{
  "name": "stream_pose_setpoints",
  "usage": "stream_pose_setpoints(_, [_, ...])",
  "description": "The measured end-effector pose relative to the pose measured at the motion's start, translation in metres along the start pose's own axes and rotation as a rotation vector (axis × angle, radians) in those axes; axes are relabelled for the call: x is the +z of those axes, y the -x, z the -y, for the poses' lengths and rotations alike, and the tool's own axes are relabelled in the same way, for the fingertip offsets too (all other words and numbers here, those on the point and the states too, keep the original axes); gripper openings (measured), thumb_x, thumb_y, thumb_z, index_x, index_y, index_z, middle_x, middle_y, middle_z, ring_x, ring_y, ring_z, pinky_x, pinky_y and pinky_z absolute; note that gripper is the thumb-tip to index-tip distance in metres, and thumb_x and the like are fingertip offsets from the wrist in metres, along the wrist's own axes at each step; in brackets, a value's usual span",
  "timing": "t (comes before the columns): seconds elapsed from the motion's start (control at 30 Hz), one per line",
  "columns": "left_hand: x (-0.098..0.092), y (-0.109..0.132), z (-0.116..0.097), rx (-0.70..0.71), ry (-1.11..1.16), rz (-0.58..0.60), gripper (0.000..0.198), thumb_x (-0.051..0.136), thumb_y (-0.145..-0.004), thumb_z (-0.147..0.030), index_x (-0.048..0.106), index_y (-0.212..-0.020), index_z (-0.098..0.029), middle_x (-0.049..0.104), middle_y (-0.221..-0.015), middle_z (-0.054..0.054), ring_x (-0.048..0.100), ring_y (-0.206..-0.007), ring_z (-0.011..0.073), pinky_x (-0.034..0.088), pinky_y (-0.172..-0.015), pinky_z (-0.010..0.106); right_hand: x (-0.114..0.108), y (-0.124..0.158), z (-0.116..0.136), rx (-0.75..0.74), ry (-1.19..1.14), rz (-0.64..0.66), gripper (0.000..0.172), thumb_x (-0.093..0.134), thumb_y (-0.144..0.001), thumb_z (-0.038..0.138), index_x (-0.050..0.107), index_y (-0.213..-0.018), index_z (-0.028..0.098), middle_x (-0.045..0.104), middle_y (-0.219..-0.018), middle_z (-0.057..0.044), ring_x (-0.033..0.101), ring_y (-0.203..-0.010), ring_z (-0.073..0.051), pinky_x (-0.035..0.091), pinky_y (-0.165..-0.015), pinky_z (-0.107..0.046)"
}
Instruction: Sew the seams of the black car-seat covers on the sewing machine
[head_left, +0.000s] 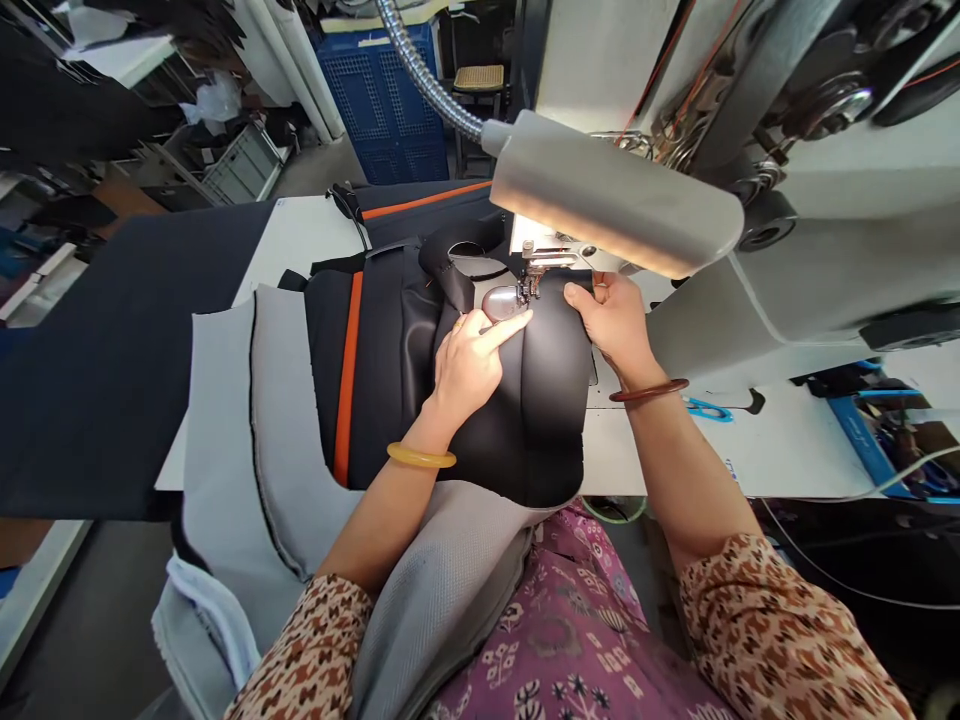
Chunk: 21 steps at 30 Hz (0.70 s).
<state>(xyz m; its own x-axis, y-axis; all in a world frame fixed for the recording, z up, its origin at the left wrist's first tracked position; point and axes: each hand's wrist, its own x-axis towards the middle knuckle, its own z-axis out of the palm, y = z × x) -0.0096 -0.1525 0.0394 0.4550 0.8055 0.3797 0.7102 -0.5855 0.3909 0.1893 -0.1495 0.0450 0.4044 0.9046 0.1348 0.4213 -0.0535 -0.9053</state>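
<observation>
A black leather-like seat cover (pixel 555 400) lies under the presser foot (pixel 529 285) of a sewing machine, its grey backing (pixel 225 400) folded out on the left. My left hand (pixel 469 365) rests on top of the cover, index finger stretched toward the foot; its other fingers are partly hidden. With thumb above and fingers beneath, my right hand (pixel 611 315) pinches the cover's far right edge. An orange stripe (pixel 349 380) runs down the cover's left part. Beside the foot sits a shiny oval metal plate (pixel 501 303).
A lamp (pixel 615 195) on a flexible metal neck hangs over the needle area. Right of my right wrist, small blue-handled snips (pixel 709 410) lie on the white table (pixel 615 460). A blue tray (pixel 862 440) of tools stands farther right. Dark fabric (pixel 135 350) covers the left end.
</observation>
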Motion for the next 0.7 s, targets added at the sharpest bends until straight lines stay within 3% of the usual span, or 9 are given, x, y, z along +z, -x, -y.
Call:
stream_pose_setpoints(0.27, [-0.005,-0.002,-0.005,-0.016,-0.092,0.017,0.051,0.033,-0.092,-0.009,0.059,-0.127,-0.036,0.048,-0.087,0.004,0.048,-0.079,0.0150,0.042,-0.073,0.025,-0.002,-0.006,0.008,-0.059,0.125,0.004,0.027,0.056,-0.073,0.030,0.034,-0.058,0.022,0.029,-0.050,0.005,0.027,-0.052,-0.011,0.035,-0.060,-0.032])
stream_pose_setpoints(0.7, [0.000,-0.004,0.011,0.075,-0.013,-0.050,0.042,0.041,-0.091,-0.009,0.068,-0.115,-0.031,0.044,-0.097,0.004,0.049,-0.081,0.0110,0.043,-0.070,0.020,0.000,-0.017,0.007,-0.048,0.222,0.012,0.016,0.054,-0.073,0.032,0.053,-0.064,0.019,0.055,-0.066,-0.003,0.051,-0.071,-0.022,0.042,-0.080,-0.044])
